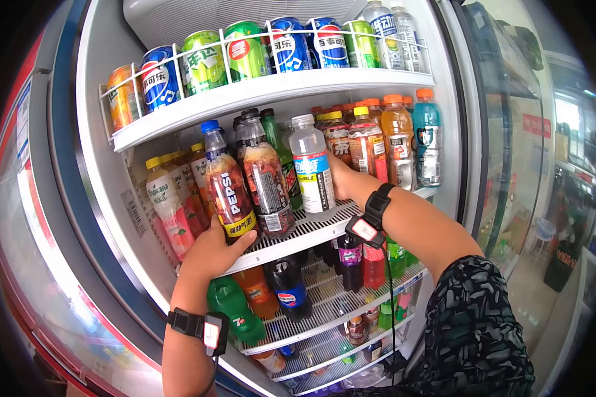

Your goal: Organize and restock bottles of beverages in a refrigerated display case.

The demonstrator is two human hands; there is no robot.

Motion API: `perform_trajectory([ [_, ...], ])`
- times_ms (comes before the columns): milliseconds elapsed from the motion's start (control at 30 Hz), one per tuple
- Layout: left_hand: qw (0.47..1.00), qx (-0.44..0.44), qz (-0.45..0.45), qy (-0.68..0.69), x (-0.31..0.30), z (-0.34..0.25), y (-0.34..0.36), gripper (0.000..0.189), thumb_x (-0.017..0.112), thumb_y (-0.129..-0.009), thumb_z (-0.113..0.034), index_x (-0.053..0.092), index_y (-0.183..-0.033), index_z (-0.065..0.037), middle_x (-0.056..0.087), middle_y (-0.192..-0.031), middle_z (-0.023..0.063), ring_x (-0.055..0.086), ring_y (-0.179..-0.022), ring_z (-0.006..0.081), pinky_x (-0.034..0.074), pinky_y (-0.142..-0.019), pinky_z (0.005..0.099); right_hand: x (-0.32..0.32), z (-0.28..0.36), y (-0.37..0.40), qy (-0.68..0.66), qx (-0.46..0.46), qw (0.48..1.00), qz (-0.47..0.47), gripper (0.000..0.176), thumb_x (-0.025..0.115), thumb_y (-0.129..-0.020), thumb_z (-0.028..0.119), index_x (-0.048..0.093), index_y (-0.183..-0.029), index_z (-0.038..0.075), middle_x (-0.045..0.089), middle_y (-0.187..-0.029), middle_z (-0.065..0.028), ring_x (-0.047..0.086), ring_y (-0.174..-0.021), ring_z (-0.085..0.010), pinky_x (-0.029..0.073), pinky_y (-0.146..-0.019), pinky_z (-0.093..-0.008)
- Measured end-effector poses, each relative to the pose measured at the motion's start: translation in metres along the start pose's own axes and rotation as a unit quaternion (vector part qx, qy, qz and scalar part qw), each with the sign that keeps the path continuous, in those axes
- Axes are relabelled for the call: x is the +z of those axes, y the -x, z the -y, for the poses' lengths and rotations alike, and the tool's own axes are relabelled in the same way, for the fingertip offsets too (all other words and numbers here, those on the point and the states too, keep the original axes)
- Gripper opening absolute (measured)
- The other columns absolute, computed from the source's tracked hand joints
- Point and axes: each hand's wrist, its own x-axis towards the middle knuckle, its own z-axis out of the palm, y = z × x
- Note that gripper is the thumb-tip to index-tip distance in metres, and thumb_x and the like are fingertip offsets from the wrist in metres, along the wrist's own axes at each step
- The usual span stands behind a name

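Observation:
My left hand is closed around the lower part of a Pepsi bottle with a blue cap, its thumb across the front near the base. Touching that bottle on its right is another dark cola bottle, its barcode side facing me. A clear bottle with a white cap and a blue and white label stands at the shelf's front edge. My right hand reaches in along the right side of this clear bottle. Its fingers are hidden behind the bottle, so their grip cannot be seen.
Soda cans line the wire-railed shelf above. Tropicana bottles stand left; tea bottles, an orange drink and a blue drink stand right. Lower racks hold more bottles. The open glass door is at the right.

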Motion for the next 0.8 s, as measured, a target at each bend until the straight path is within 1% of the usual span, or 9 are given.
perform_trajectory([
  [100, 1.0, -0.006, 0.005, 0.001, 0.001, 0.0, -0.001, 0.093, 0.063, -0.084, -0.064, 0.04, -0.137, 0.008, 0.066, -0.111, 0.0306, 0.065, -0.108, 0.0426, 0.051, -0.092, 0.0448, 0.001, 0.0, 0.001, 0.016, -0.004, 1.0, 0.015, 0.091, 0.013, -0.091, 0.08, 0.056, -0.131, 0.011, 0.058, -0.134, -0.0143, 0.057, -0.119, -0.0295, 0.045, -0.102, -0.05],
  [233, 1.0, 0.009, 0.001, 0.007, 0.003, 0.004, -0.003, 0.094, 0.063, -0.083, -0.064, 0.037, -0.139, 0.007, 0.065, -0.112, 0.0307, 0.064, -0.107, 0.0433, 0.051, -0.092, 0.046, -0.003, -0.003, -0.006, -0.003, 0.015, 0.998, 0.067, 0.09, 0.02, -0.089, 0.083, 0.057, -0.13, 0.011, 0.059, -0.132, -0.0136, 0.058, -0.117, -0.0291, 0.045, -0.102, -0.0495],
  [367, 1.0, 0.003, 0.005, 0.006, 0.002, 0.002, -0.002, 0.095, 0.063, -0.083, -0.064, 0.035, -0.142, 0.005, 0.064, -0.116, 0.0307, 0.063, -0.11, 0.0432, 0.051, -0.093, 0.0459, 0.008, -0.003, 0.002, 0.018, 0.0, 0.996, 0.093, 0.079, 0.033, -0.089, 0.079, 0.066, -0.11, 0.01, 0.069, -0.109, -0.0088, 0.066, -0.096, -0.0217, 0.052, -0.087, -0.0404],
  [400, 1.0, 0.004, 0.007, 0.003, 0.002, 0.001, -0.002, 0.095, 0.063, -0.083, -0.064, 0.035, -0.142, 0.005, 0.064, -0.116, 0.0307, 0.063, -0.11, 0.0432, 0.051, -0.093, 0.0459, 0.006, -0.004, -0.002, 0.015, -0.001, 0.996, 0.092, 0.079, 0.033, -0.089, 0.079, 0.066, -0.11, 0.01, 0.069, -0.109, -0.0088, 0.066, -0.096, -0.0217, 0.052, -0.087, -0.0404],
  [467, 1.0, -0.005, -0.006, -0.004, 0.003, 0.001, -0.002, 0.096, 0.064, -0.084, -0.063, 0.033, -0.143, 0.006, 0.064, -0.117, 0.0306, 0.063, -0.111, 0.0429, 0.05, -0.094, 0.0455, 0.0, -0.008, -0.012, 0.007, 0.012, 0.989, 0.145, 0.083, 0.031, -0.088, 0.081, 0.064, -0.116, 0.01, 0.067, -0.115, -0.0105, 0.064, -0.102, -0.0239, 0.05, -0.091, -0.0433],
  [500, 1.0, -0.005, -0.003, -0.006, 0.003, 0.002, -0.002, 0.096, 0.064, -0.084, -0.063, 0.033, -0.143, 0.006, 0.064, -0.117, 0.0306, 0.063, -0.111, 0.0429, 0.05, -0.094, 0.0455, -0.003, -0.01, -0.014, 0.013, 0.018, 0.993, 0.112, 0.088, 0.027, -0.087, 0.083, 0.06, -0.126, 0.011, 0.063, -0.126, -0.0126, 0.061, -0.113, -0.0264, 0.047, -0.098, -0.0469],
  [633, 1.0, -0.002, 0.002, -0.001, 0.002, 0.0, -0.001, 0.096, 0.064, -0.084, -0.062, 0.032, -0.144, 0.006, 0.064, -0.117, 0.0308, 0.062, -0.113, 0.0428, 0.049, -0.095, 0.0447, -0.001, -0.01, -0.012, 0.009, 0.014, 0.994, 0.105, 0.089, 0.021, -0.089, 0.082, 0.053, -0.136, 0.013, 0.056, -0.137, -0.0126, 0.055, -0.124, -0.0279, 0.042, -0.105, -0.0487],
  [767, 1.0, -0.011, 0.001, -0.004, 0.002, 0.001, -0.001, 0.095, 0.064, -0.084, -0.063, 0.033, -0.143, 0.005, 0.064, -0.118, 0.0307, 0.062, -0.113, 0.0423, 0.049, -0.096, 0.0446, 0.007, -0.007, 0.007, 0.04, 0.001, 0.996, 0.077, 0.089, 0.022, -0.089, 0.083, 0.054, -0.134, 0.014, 0.058, -0.135, -0.0122, 0.056, -0.122, -0.0267, 0.044, -0.103, -0.0475],
  [800, 1.0, -0.013, 0.002, -0.011, 0.002, 0.0, -0.002, 0.095, 0.063, -0.084, -0.063, 0.033, -0.143, 0.005, 0.064, -0.118, 0.0308, 0.062, -0.113, 0.0422, 0.049, -0.096, 0.0447, 0.006, -0.006, 0.007, 0.019, 0.008, 0.997, 0.072, 0.077, 0.033, -0.09, 0.076, 0.059, -0.126, 0.012, 0.062, -0.126, -0.0121, 0.06, -0.112, -0.0261, 0.047, -0.098, -0.0471],
])
